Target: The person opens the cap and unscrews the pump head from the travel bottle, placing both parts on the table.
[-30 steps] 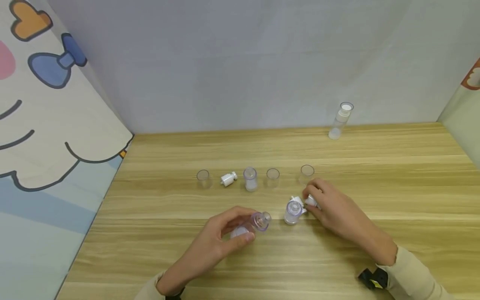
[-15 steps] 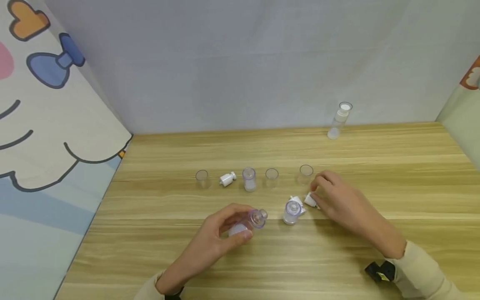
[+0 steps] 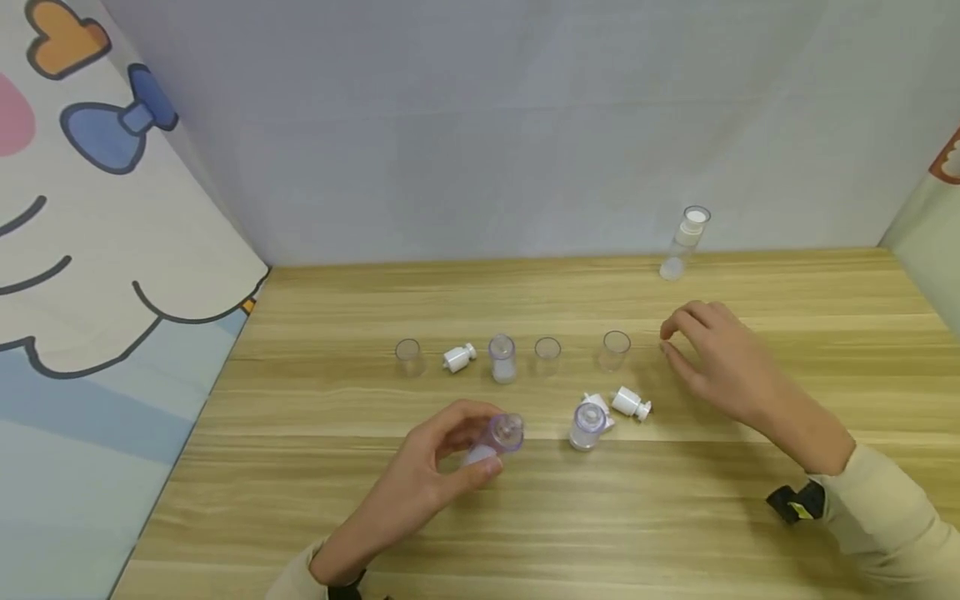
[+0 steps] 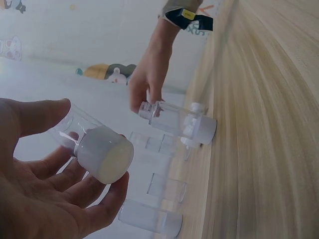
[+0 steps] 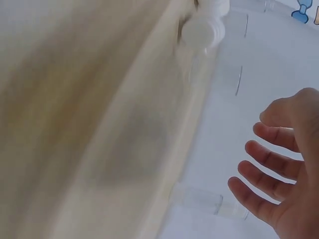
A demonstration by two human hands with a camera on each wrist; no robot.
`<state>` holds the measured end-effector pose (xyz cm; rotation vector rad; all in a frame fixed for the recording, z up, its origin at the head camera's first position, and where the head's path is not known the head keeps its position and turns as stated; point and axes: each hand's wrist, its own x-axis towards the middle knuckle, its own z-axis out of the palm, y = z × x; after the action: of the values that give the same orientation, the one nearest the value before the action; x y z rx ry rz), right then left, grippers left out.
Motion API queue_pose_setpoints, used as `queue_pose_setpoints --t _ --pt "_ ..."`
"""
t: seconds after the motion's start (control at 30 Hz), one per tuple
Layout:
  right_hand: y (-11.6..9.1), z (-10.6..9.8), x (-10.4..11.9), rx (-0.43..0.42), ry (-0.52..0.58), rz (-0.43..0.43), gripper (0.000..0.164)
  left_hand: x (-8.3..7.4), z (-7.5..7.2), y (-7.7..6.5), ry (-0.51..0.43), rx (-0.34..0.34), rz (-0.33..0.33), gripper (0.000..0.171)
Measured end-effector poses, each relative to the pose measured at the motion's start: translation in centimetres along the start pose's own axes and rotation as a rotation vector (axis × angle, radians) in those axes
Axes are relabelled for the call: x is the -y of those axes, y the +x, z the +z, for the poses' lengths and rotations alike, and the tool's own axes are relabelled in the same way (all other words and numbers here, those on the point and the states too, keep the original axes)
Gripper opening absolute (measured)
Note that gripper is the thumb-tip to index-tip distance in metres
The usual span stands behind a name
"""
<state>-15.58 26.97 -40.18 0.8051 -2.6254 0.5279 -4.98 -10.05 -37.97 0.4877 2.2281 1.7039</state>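
In the head view my left hand [image 3: 442,467] grips a clear bottle [image 3: 501,435] above the table's near half, its neck tilted up and to the right. The left wrist view shows the bottle's white base [image 4: 107,154] between the thumb and fingers. My right hand [image 3: 723,362] is raised over the right part of the table, fingers loosely bent and holding nothing. Left of it a white pump head [image 3: 628,403] lies on its side. Another white pump head [image 3: 600,408] lies partly hidden behind a standing clear bottle [image 3: 587,429].
Behind stands a row: a clear cap [image 3: 408,358], a white pump head [image 3: 459,357] on its side, a clear bottle [image 3: 502,362], and two more caps, one central cap [image 3: 547,358] and one right cap [image 3: 615,352]. An assembled bottle [image 3: 682,246] stands near the back curtain [image 3: 480,150].
My right hand has left the white pump head and moved right and away; the pump head stays on the table. The bottle in my left hand has tipped more upright.
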Motion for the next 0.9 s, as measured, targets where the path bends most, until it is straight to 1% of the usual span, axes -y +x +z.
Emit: queue_pose_setpoints --t 0.2,0.4,0.5,0.6,0.73,0.9 --pt "1.4 -1.3 -1.6 -0.009 -0.089 0.069 0.017 0.0 -0.1 0.0 -0.020 -0.008 -0.017 0.045" --pt "2.5 -2.1 -3.6 -0.002 -0.108 0.138 0.021 0.2 -0.3 0.0 -0.010 -0.023 0.020 0.045" --pt "2.9 -2.3 -4.7 0.031 -0.120 0.198 0.025 0.4 -0.4 0.1 -0.012 -0.028 0.030 0.045" --pt "3.4 -2.5 -5.7 0.071 -0.101 0.268 0.030 0.5 -0.5 0.1 -0.023 -0.029 0.037 0.046" --pt "4.1 -2.4 -6.8 0.119 -0.039 0.354 0.044 0.6 -0.7 0.1 -0.025 -0.027 0.033 0.045" --pt "4.9 -2.0 -7.8 0.130 0.068 0.421 0.060 0.6 -1.0 0.0 -0.015 -0.025 0.018 0.044"
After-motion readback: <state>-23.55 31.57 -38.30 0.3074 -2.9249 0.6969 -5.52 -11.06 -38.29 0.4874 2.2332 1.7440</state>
